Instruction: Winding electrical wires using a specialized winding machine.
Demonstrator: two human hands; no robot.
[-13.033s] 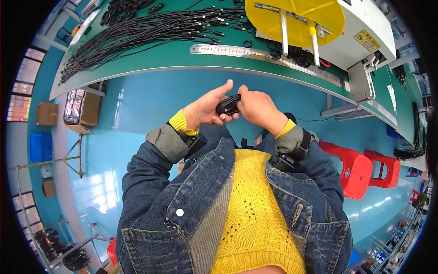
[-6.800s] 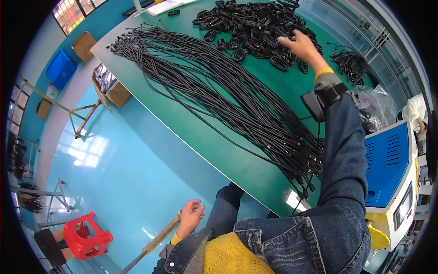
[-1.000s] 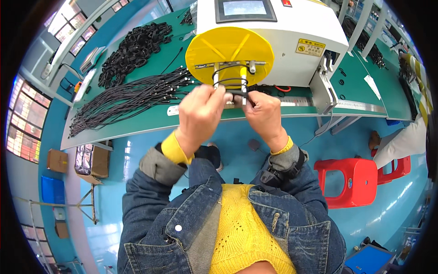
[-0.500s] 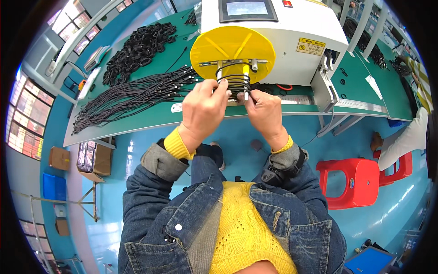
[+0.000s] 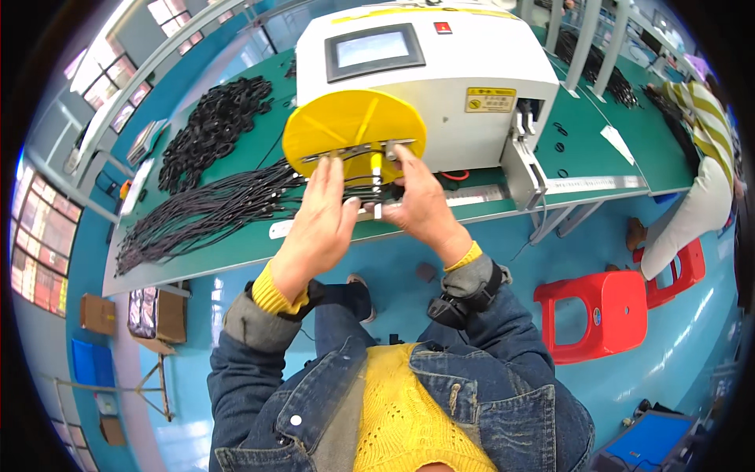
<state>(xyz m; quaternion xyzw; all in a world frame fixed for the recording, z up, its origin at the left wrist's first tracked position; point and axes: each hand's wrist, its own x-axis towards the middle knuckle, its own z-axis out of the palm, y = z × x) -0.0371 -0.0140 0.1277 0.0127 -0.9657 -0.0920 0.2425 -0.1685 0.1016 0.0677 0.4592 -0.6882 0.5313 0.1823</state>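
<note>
A black cable (image 5: 359,191) is wound round the white-and-black posts in front of a yellow disc (image 5: 354,126), which sits on the front of a white machine (image 5: 440,94). My left hand (image 5: 321,216) lies along the left side of the coil, fingers stretched upward and thumb by the lower turns. On the other side, my right hand (image 5: 425,204) has its fingers apart beside the right post (image 5: 376,189), the upper ones near the metal fitting at the disc. Both hands partly hide the coil, so its ends cannot be made out.
Left of the machine, a bundle of black cables (image 5: 204,208) lies on the green table (image 5: 236,256), with a heap of coiled cables (image 5: 212,126) behind. A steel ruler (image 5: 594,183) runs along the front edge. Red stools (image 5: 602,315) stand at right, near another person's leg (image 5: 684,216).
Both hands have gone from closed fingers at the coil to stretched, spread fingers on either side of it. The view has shifted, so machine and disc appear lower and further left.
</note>
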